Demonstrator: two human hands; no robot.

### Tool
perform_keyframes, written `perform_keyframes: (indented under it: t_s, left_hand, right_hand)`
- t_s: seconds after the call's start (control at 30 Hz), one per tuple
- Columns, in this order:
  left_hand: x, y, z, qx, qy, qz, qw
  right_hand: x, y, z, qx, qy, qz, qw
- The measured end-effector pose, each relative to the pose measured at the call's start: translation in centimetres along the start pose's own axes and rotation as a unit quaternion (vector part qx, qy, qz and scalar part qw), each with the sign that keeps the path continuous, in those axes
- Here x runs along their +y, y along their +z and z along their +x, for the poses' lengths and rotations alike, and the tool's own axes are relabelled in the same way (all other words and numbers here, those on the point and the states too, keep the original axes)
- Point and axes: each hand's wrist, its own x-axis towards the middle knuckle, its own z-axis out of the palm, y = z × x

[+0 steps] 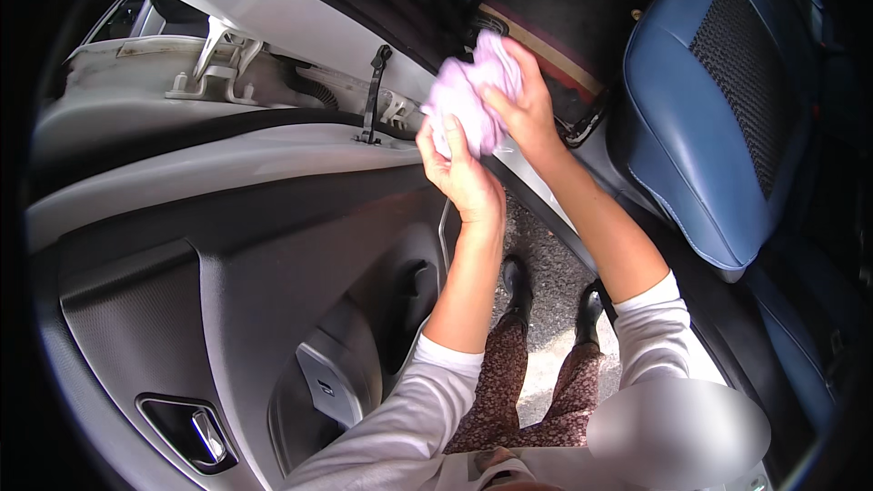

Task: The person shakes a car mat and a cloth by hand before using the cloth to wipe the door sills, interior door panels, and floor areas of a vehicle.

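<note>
A crumpled pink-lilac cloth (470, 99) is bunched between both hands, above the sill at the front corner of a car's door opening. My left hand (460, 167) grips its lower left part, the thumb lying on top. At its right side, my right hand (522, 99) holds the upper part with thumb and fingers. The cloth's underside and some fingertips are hidden.
An open car door (273, 239) with a chrome inner handle (209, 436) spans the left. Its check strap (375, 92) and hinge (222, 68) show above. A blue seat (668, 95) stands right, beside a dark floor mat (566, 7). Black boots (517, 286) stand on asphalt below.
</note>
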Motion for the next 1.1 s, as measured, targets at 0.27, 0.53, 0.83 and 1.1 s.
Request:
perform_keyframes:
  t_s: [0.27, 0.53, 0.83, 1.1]
  left_hand:
    - [-7.2, -0.5, 7.2, 0.021, 0.163, 0.352, 0.921]
    - [-11.5, -8.6, -3.4, -0.044, -0.028, 0.447, 0.893]
    - [-9.1, -7.3, -5.3, -0.009, 0.05, 0.365, 0.929]
    - [-17.4, -8.1, -0.1, -0.039, 0.093, 0.576, 0.811]
  right_hand:
    - [10.5, 4.5, 3.6, -0.026, -0.04, -0.276, 0.96]
    - [10.8, -7.0, -13.8, -0.08, 0.207, -0.404, 0.887]
    - [5.7, -8.6, -12.6, 0.043, 0.111, -0.284, 0.951]
    - [15.4, -6.1, -6.7, -0.202, 0.076, -0.598, 0.772]
